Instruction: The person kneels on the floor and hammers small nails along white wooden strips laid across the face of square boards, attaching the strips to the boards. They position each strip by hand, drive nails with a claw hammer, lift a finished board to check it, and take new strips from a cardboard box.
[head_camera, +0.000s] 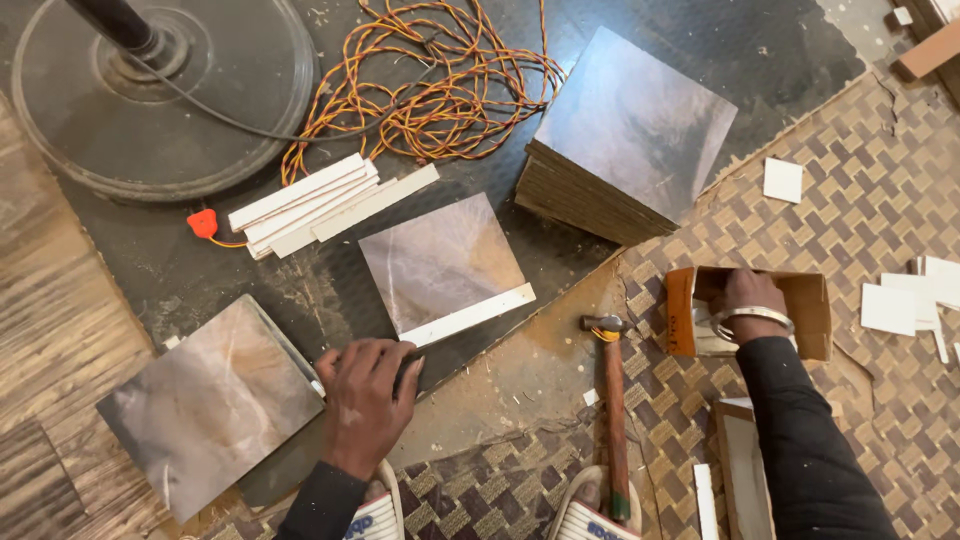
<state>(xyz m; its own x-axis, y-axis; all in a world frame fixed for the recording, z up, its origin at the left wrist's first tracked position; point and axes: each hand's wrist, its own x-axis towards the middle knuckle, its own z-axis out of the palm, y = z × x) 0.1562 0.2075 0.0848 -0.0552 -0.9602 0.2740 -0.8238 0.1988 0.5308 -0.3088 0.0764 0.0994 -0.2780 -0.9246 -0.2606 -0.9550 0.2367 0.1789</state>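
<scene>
My left hand (365, 400) rests on the dark floor, fingers curled over the near end of a white strip (470, 315) that lies along the edge of a glossy square panel (440, 260). My right hand (745, 295), with a metal bangle on the wrist, reaches down into a small open cardboard box (815, 310); its fingers are hidden inside. A hammer (612, 400) with a wooden handle lies on the floor between my two hands.
A stack of square panels (625, 140) sits at the back, another panel (210, 405) at the left. White strips (310, 205), an orange cable tangle (440, 90) and a fan base (160, 95) lie behind. White offcuts (910, 300) are scattered on the woven mat.
</scene>
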